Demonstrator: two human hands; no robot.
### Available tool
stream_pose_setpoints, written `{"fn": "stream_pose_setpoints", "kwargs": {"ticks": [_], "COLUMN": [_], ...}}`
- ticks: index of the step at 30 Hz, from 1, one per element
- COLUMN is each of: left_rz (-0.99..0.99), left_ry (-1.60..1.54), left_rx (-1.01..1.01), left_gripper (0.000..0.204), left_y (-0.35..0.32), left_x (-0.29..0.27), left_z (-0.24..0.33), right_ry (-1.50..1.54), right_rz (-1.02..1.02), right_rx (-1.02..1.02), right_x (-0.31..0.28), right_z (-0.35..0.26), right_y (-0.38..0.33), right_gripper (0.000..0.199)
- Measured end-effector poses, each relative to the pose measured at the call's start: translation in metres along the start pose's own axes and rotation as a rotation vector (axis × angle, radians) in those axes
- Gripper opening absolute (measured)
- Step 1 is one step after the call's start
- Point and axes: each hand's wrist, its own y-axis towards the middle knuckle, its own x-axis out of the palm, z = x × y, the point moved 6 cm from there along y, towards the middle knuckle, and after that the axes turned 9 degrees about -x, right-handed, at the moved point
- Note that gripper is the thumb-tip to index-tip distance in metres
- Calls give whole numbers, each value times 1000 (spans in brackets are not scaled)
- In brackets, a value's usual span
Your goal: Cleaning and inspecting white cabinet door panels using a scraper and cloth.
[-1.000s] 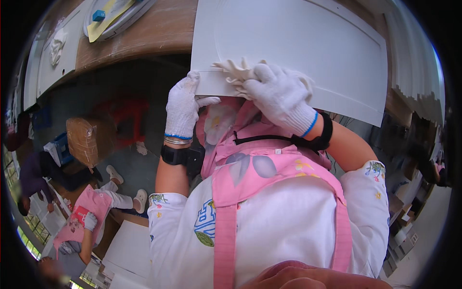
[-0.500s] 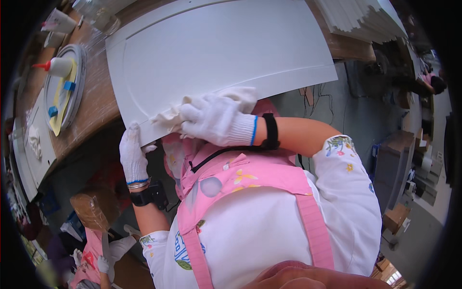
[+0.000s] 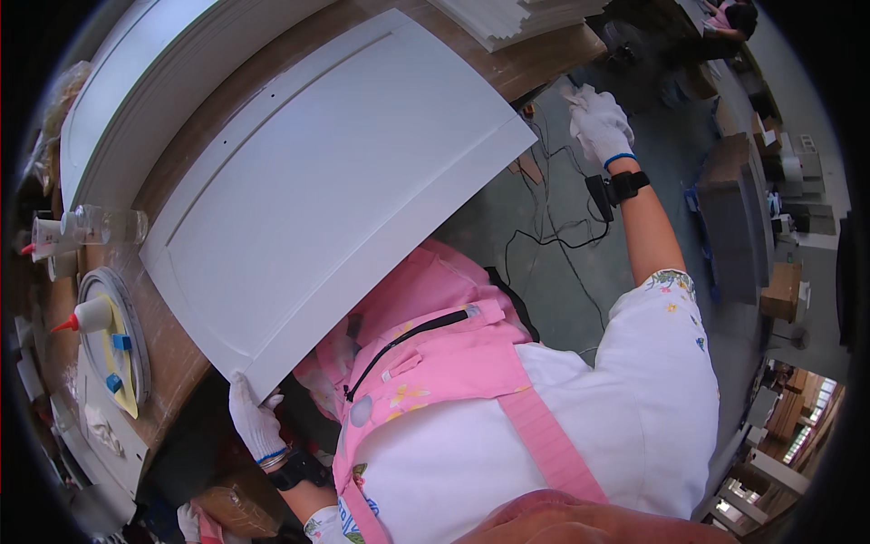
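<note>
A large white panel (image 3: 344, 190) with a routed groove lies slanted on the brown worktable, its near edge jutting out over the front. My left hand (image 3: 254, 417), in a white knit glove, grips the panel's near left corner between thumb and fingers. Off the panel's right end, my right hand (image 3: 600, 127), gloved the same way, is raised over the floor with its fingers closed. A bit of bunched cream cloth (image 3: 575, 98) shows at its fingertips; most of it is hidden by the glove.
Left on the worktable (image 3: 168, 363) are a round lid (image 3: 136, 304), a red-tipped white glue bottle (image 3: 91, 315), blue blocks (image 3: 114, 382) and a clear cup (image 3: 113, 225). White panels (image 3: 154, 82) stand behind. Cables (image 3: 553, 213) hang at right; co-workers are nearby.
My right hand has left the panel's near edge, moving right and away with the cloth. My left hand stays at the corner. The view has turned, so the panel appears more slanted.
</note>
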Motion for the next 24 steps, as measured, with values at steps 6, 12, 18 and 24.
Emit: {"fn": "stream_pose_setpoints", "kwargs": {"ticks": [6,12,18,24], "left_rz": [179,211,320,306], "left_ry": [335,254,310,292], "left_rx": [132,74,15,13], "left_gripper": [44,55,53,55], "left_y": [28,31,12,11], "left_x": [-38,2,8,5], "left_z": [6,10,20,26], "right_ry": [542,618,237,212], "right_rz": [168,21,281,4], "right_rx": [-659,-1312,-729,-203], "right_x": [-80,-46,-16,-45], "right_z": [-166,-303,-183,-109], "right_y": [-49,-145,-35,7], "right_gripper": [19,40,38,40]}}
